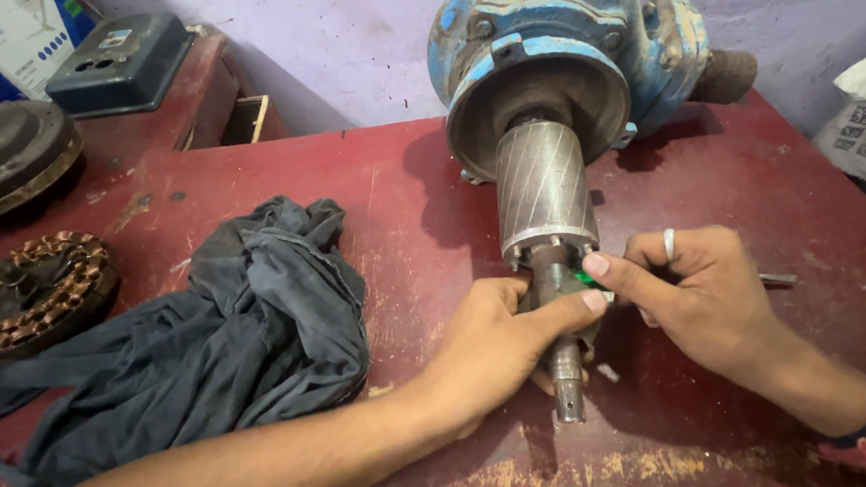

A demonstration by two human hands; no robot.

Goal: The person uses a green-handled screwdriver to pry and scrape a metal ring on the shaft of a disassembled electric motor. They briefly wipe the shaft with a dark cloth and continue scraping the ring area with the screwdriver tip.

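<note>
Evenly bright, soft light from above. Short shadow at 9 o'clock of pump [552, 56] on table [399, 175]. Faint glare on rotor [542, 192]. Sharp centre; wide-angle stretching towards edges.

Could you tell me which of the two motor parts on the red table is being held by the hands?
The grey rotor on the blue pump housing; both hands grip its shaft. The copper-wound stator lies untouched at far left.

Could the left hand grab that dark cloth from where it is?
Probably yes. The left hand is wrapped round the shaft, and the dark cloth lies right beside that arm with only bare table between, but the hand would have to let go first.
</note>
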